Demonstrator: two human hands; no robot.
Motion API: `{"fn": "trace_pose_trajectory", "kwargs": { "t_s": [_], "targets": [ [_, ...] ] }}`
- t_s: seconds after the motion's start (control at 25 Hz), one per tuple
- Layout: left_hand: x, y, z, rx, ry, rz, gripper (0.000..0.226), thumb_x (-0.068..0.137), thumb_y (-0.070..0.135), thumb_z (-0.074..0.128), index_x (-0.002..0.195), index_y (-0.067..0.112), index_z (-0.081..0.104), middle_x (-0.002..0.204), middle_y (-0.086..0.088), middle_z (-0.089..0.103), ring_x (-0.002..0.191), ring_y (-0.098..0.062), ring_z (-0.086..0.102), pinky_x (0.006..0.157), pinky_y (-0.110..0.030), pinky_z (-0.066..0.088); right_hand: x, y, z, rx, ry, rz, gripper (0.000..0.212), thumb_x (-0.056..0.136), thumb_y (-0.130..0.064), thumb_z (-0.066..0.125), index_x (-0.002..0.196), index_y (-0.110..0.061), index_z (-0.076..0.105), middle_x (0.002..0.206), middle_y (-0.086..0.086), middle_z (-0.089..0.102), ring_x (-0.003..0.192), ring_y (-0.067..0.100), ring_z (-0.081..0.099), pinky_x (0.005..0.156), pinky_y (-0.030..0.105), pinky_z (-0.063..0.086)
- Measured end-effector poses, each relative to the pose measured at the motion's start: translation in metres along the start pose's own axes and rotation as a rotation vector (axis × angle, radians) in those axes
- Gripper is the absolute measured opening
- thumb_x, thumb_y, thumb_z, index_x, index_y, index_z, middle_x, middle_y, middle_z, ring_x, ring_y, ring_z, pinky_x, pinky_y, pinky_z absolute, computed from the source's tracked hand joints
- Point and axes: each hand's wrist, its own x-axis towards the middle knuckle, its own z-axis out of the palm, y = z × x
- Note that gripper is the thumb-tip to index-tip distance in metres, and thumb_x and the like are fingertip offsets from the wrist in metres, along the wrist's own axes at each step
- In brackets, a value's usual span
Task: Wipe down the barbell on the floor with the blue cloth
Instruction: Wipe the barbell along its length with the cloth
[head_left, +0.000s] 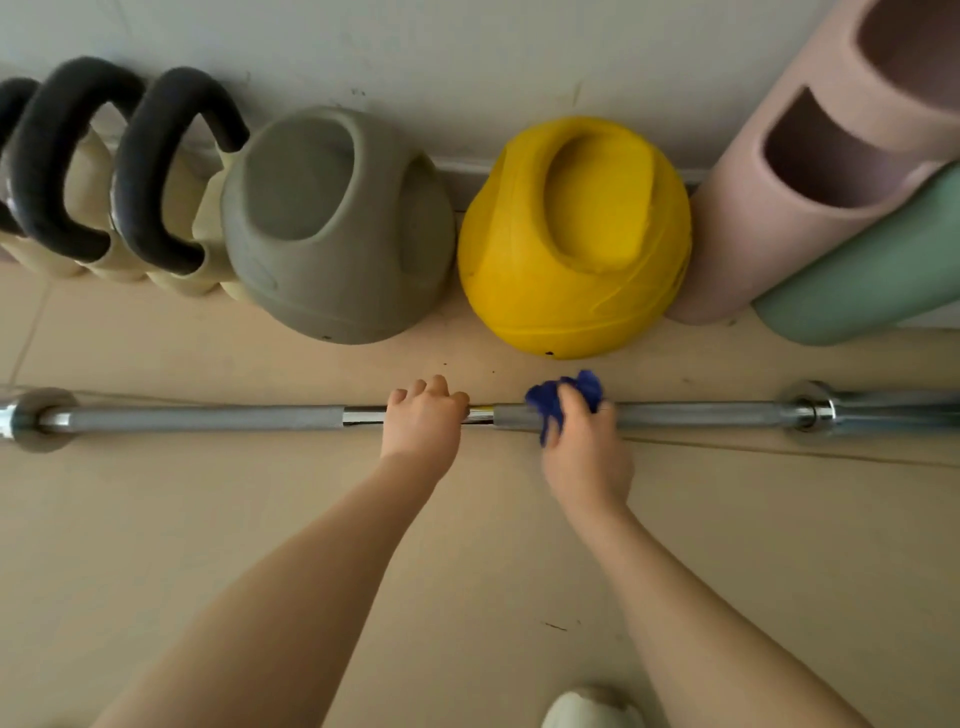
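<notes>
Fingers (574, 400) of the right hand (584, 447) curled round the blue cloth (550, 410), bunched up and pressed onto the barbell (208, 418).

Left hand (423, 421) is wrapped over the shaft just beside it, gripping the shiny middle bit, looks like it's steadying the thing. Bar lies flat along the floor (467, 545), running edge to edge, collars (808, 410) out near both sides. Can't tell which stretches are clean, no visible grime either way, so my guess is mid-job with the sleeves and most of the shaft left. Behind it against the wall: a grey ball (337, 228), a yellow ball (574, 239), some kettlebells (156, 176) far left, foam rollers (810, 171) far right. Tip of a shoe (592, 709) at the near edge.
</notes>
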Motion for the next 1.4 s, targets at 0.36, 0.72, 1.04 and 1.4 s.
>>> {"fn": "trace_pose_trajectory", "kwargs": {
  "t_s": [0.36,0.72,1.04,1.4],
  "targets": [
    [-0.01,0.014,0.007,-0.074,0.026,-0.068,0.037,0.09,0.01,0.045,0.126,0.018,0.049,0.125,-0.005,0.05,0.114,-0.027,0.046,0.097,-0.035,0.033,0.032,0.074,-0.052,-0.023,0.129,0.246,0.031,0.092,-0.021,0.046,0.122,-0.021,0.052,0.121,0.019,0.051,0.1,0.044,0.057,0.078,0.044,0.047],
    [0.005,0.075,0.006,-0.026,-0.084,0.105,0.047,0.094,0.013,0.043,0.138,0.024,0.033,0.133,-0.003,0.047,0.121,-0.027,0.042,0.098,-0.035,0.034,0.036,0.135,-0.058,0.117,0.256,0.321,0.039,0.091,-0.018,0.049,0.129,-0.024,0.051,0.126,0.022,0.049,0.104,0.045,0.056,0.079,0.045,0.047],
    [0.007,0.082,0.0,0.051,-0.167,0.087,0.037,0.095,0.01,0.04,0.131,0.019,0.042,0.124,-0.005,0.056,0.11,-0.029,0.053,0.089,-0.033,0.04,0.047,0.166,-0.081,0.079,0.173,0.316,0.034,0.091,-0.019,0.047,0.124,-0.022,0.052,0.13,0.02,0.047,0.105,0.043,0.056,0.08,0.044,0.047],
    [0.01,0.073,0.007,0.053,-0.159,0.093,0.033,0.096,0.014,0.041,0.127,0.023,0.045,0.117,-0.002,0.059,0.106,-0.026,0.054,0.088,-0.032,0.038,0.032,0.125,-0.057,0.03,0.101,0.069,0.035,0.09,-0.021,0.049,0.124,-0.024,0.053,0.126,0.017,0.05,0.102,0.041,0.059,0.077,0.041,0.048]
  ]
}}
